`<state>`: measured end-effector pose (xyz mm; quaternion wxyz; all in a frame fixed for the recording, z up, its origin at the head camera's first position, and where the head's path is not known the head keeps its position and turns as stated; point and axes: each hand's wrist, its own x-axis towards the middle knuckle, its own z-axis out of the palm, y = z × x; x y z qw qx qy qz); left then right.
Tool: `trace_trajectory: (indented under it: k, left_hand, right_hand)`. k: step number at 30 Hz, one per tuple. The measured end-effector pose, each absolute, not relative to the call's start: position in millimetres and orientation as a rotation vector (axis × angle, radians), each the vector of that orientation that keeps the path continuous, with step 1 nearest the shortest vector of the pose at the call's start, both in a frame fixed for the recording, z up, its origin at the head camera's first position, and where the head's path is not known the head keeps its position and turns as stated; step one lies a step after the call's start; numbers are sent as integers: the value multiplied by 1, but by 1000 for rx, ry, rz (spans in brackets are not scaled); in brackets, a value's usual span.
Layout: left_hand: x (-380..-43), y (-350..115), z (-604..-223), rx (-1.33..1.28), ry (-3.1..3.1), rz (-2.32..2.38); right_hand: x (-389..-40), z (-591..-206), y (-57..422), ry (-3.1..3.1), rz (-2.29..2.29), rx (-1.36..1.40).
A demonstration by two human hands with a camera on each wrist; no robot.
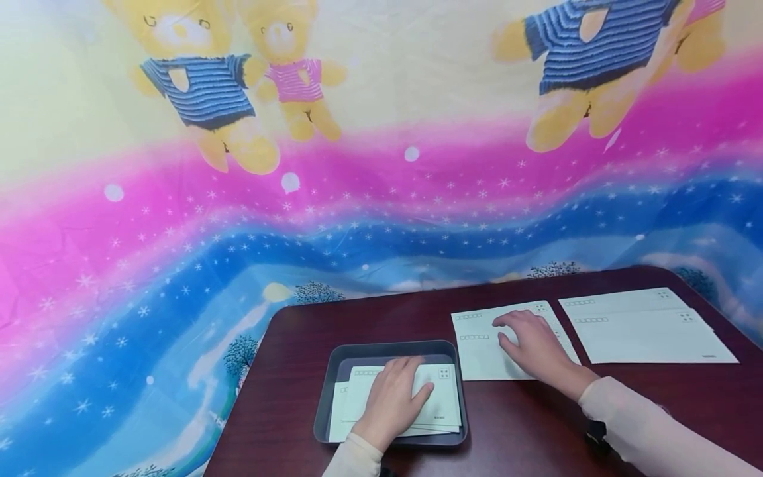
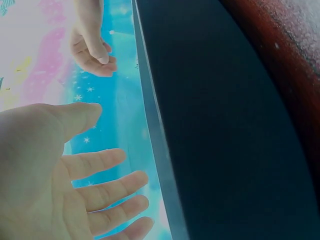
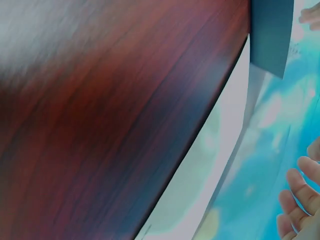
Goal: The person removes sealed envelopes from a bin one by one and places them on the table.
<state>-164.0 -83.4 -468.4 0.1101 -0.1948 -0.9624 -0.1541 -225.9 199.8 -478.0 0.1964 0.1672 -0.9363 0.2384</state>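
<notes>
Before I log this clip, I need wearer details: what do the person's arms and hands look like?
The left sleeve and right sleeve are plain cream, reaching the wrists. A black item shows at the right cuff, its details unclear. The left hand and right hand are ungloved; no rings show.

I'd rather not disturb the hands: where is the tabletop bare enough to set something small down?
Bare table lies left of the gray tray, behind it up to the back edge, and between it and the right sleeve. Crowded: the tray, its envelopes under the left hand; the middle envelopes, under the right hand; and the right envelopes.
</notes>
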Motion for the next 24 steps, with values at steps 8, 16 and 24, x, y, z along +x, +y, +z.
trace_trajectory:
  k: [8, 16, 24]
  left_hand:
    - [-163, -87, -467, -563, -2817, -455]
    - [-163, -93, -467, -540, -2817, -447]
    - [-161, -97, -466, -519, -2823, -464]
  right_hand:
    - [-215, -473, 183, -2582, 666, 557]
    - [-205, -471, 169, -2543, 643, 640]
    - [-197, -468, 158, -2533, 646, 690]
